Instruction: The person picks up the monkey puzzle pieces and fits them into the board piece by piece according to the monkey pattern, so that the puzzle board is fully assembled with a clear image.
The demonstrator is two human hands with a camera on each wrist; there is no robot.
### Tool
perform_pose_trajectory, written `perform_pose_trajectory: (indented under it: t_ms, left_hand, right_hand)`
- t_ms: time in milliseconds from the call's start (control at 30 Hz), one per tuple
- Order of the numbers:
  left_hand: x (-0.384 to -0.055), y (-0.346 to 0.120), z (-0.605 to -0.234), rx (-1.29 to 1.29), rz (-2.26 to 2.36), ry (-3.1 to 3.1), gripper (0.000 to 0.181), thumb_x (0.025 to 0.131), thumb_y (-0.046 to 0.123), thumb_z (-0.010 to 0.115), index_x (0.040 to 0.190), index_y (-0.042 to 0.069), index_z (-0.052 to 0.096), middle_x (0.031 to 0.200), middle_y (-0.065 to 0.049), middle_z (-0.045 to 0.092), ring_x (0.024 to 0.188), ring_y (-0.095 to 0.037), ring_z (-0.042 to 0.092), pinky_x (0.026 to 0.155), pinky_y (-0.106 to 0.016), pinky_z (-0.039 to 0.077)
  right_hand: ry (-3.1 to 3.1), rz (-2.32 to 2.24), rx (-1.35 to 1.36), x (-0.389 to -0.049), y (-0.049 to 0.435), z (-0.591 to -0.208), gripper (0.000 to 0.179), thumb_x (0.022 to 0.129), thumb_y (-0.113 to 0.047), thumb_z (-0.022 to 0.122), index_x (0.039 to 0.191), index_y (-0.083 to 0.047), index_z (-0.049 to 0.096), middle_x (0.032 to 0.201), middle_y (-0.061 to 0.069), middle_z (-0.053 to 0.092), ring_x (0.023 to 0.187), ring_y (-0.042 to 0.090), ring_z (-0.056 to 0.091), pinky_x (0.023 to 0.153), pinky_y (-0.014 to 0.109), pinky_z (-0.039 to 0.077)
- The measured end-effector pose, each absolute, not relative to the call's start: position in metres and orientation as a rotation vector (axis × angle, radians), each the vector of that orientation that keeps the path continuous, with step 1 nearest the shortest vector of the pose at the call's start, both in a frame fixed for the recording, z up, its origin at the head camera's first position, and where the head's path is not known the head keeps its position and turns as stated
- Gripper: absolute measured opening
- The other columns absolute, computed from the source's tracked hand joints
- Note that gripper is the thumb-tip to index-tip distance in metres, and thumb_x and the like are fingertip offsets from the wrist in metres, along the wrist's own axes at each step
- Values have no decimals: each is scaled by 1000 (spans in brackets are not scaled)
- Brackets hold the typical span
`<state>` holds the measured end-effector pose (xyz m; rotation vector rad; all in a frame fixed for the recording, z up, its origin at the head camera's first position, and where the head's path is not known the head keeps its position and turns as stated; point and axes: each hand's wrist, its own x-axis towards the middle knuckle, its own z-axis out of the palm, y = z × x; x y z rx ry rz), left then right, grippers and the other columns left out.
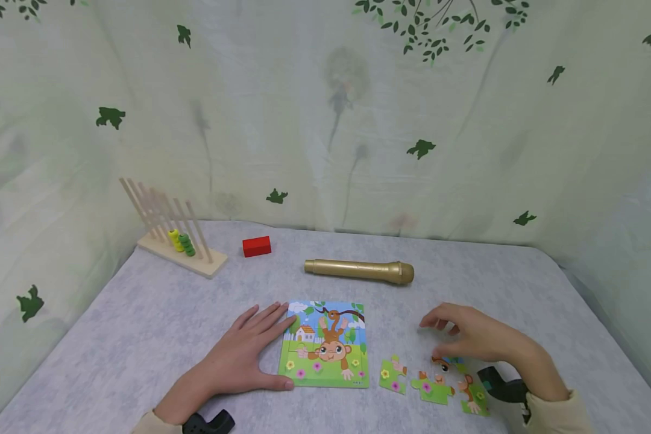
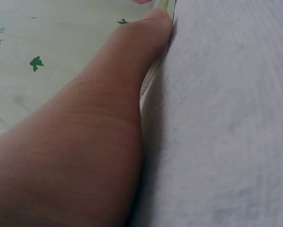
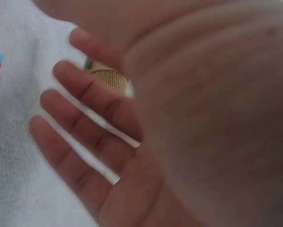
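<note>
A square jigsaw puzzle board (image 1: 331,364) with a picture of a hanging monkey lies flat on the table. My left hand (image 1: 244,355) rests along its left side, fingers spread, thumb at the lower left corner and fingertips at the upper left edge. In the left wrist view the thumb (image 2: 132,42) reaches the board's edge. Right of the board my right hand (image 1: 477,334) hovers with loosely bent fingers and nothing in them. Loose puzzle pieces lie below it: a flowered one (image 1: 392,377), a wider one (image 1: 434,390) and one with a monkey's hand (image 1: 473,395); others are partly hidden.
Behind the board lies a gold toy microphone (image 1: 358,269). A red block (image 1: 257,246) sits farther back to the left. At the back left stands a wooden peg rack (image 1: 184,259) with yellow and green beads. A leaf-patterned curtain (image 1: 314,120) closes off the table's back.
</note>
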<state>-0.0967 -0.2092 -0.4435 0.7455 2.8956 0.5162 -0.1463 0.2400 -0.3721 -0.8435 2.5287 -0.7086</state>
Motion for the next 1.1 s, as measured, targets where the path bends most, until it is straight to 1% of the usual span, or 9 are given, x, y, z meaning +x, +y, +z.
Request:
perform_pose_trajectory:
  t_ms: [100,233,333,567,667,833,967,1100]
  left_hand:
    - [-96,-209,-444,751,513,2904,114,72,95,55,161,26,38,171,1,26,159,-25,21,127,-58,14]
    - [-95,-209,-445,755,516,2911,114,72,95,55,161,26,38,171,1,26,159,-25,21,127,-57,14]
    - [-95,-209,-445,741,522,2908,115,71,95,56,161,26,38,171,1,25,159,-24,20,128,-55,11]
    - [-97,-210,-445,728,518,2902,117,69,96,56,162,28,36,172,3,23,160,-22,17,129,-53,10]
    - [-97,-210,-446,739,506,2915,116,70,96,56,162,27,36,172,2,23,160,-23,18,128,-54,10]
    - [-98,-211,-447,768,507,2935,115,71,95,56,161,26,38,171,0,26,159,-26,21,127,-56,13]
    - [-98,-211,-446,766,511,2931,115,71,95,56,162,26,37,171,1,26,159,-25,21,128,-56,13]
    - [-97,-210,-444,763,508,2927,115,71,95,56,162,26,37,171,0,27,159,-26,21,128,-56,13]
  right_hand:
    - [2513,-700,-782,-146,244,-374,47,86,-37,84,124,-16,67,119,-4,64,104,15,59,86,31,57]
    - [2502,-670,-714,-146,248,-378,47,82,-32,88,120,-16,66,115,-4,62,102,16,56,81,30,55]
    - [2494,-655,-679,-147,249,-379,47,79,-28,90,117,-16,65,111,-3,60,101,17,54,79,29,53]
    - [2496,-630,-658,-146,250,-382,45,76,-25,92,109,-20,63,105,-1,54,93,18,47,73,27,45]
    - [2506,-627,-682,-147,250,-383,42,77,-27,92,107,-21,63,104,-1,54,92,17,47,74,26,44]
    - [2515,-649,-761,-150,250,-385,33,82,-29,88,104,-22,65,103,-2,55,94,13,51,77,27,48]
    - [2529,-648,-796,-151,247,-386,29,85,-29,86,105,-21,66,103,-4,57,95,10,54,79,28,50]
    - [2549,-649,-809,-152,243,-388,27,87,-32,84,106,-21,67,102,-6,59,93,8,55,78,27,51]
